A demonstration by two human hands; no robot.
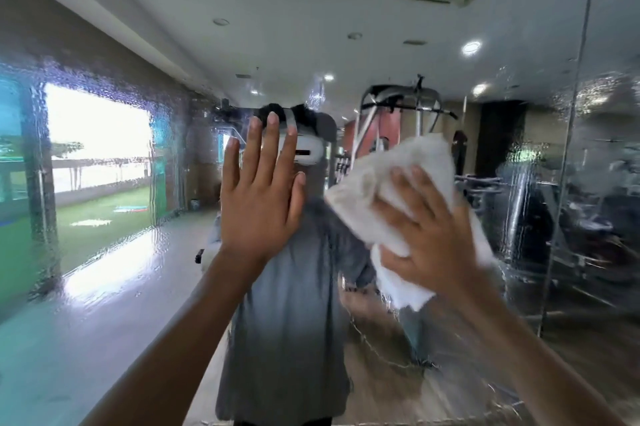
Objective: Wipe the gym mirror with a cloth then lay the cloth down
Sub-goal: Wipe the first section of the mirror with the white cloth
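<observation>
The gym mirror (138, 269) fills the view, its glass wet and streaked at the left and right. My right hand (427, 228) presses a white cloth (374, 183) flat against the glass with spread fingers, right of centre. My left hand (261, 190) lies flat on the mirror with straight fingers, just left of the cloth. The hands are apart. My own reflection in a grey shirt stands behind both hands.
A vertical seam (568, 148) between mirror panels runs down the right side. The reflection shows gym machines at the right, a bright window with green turf at the left, and a ceiling vent at the top right.
</observation>
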